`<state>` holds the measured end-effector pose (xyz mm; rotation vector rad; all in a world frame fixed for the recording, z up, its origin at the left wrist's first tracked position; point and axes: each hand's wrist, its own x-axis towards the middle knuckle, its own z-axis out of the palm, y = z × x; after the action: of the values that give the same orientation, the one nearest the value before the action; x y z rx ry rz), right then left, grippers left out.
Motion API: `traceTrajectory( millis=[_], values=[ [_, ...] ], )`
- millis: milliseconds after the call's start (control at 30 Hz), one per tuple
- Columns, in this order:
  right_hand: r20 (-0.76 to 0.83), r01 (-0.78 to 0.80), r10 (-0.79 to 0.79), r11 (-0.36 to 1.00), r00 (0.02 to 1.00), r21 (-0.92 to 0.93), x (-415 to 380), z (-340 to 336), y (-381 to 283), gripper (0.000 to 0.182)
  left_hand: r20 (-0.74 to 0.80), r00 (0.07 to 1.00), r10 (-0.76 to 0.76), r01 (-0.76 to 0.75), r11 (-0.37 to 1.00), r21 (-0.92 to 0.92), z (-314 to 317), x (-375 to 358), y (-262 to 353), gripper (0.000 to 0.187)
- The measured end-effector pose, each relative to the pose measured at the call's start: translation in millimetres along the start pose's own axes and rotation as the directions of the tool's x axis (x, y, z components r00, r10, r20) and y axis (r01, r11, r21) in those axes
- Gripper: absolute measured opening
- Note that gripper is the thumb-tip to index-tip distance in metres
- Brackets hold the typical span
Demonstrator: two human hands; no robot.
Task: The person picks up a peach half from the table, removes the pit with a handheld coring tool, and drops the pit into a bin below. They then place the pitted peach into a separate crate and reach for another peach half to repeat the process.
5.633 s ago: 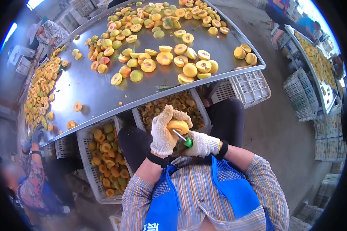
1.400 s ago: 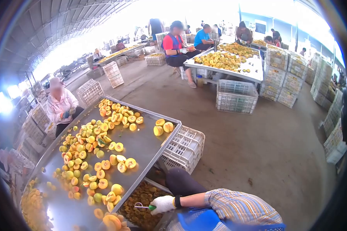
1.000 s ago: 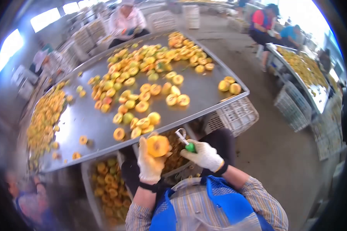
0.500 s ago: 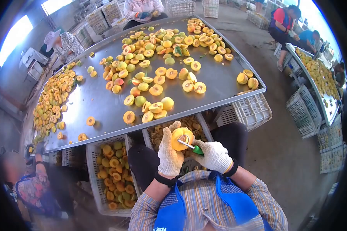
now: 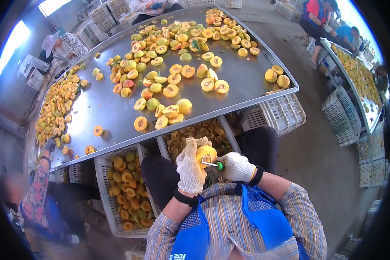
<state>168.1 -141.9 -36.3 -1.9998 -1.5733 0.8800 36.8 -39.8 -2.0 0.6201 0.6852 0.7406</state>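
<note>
My left hand (image 5: 191, 170), in a white knitted glove, is closed around a yellow peach half (image 5: 206, 152) above the crate between my knees. In my gloved right hand (image 5: 237, 168) is a pitting tool with a green handle (image 5: 221, 166). Its curved metal end (image 5: 207, 163) touches the cut face of the peach, whose centre is partly hidden. Beneath my hands a crate of small peach pieces (image 5: 184, 141) stands under the table edge. Whole and halved peaches (image 5: 171, 110) lie on the metal table just beyond.
The metal table (image 5: 242, 93) has a raised rim ahead of me. A crate of peach halves (image 5: 100, 190) stands left of my knee, and a white crate (image 5: 281, 116) is to the right. One co-worker (image 5: 37, 199) sits close on the left; others work farther off.
My right hand has turned the tool and the peach half has tilted, its cut face now more rightward. The left co-worker's arm has reached up to the table. The view has shifted slightly.
</note>
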Motion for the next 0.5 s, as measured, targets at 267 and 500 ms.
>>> traceTrajectory(
  millis=[267,500],
  values=[
    [0.25,-0.046,-0.015,0.971,0.968,0.236,-0.2,8.0,0.4,0.024,0.059,0.997,0.047,-0.06,0.964,0.258,-2.7,4.8,12.3,0.034],
    [0.277,0.029,-0.046,0.997,0.96,0.065,7.9,-5.6,-10.7,0.024,0.252,0.959,-0.13,-0.005,0.88,0.476,-3.3,14.3,29.1,0.034]
  ],
)
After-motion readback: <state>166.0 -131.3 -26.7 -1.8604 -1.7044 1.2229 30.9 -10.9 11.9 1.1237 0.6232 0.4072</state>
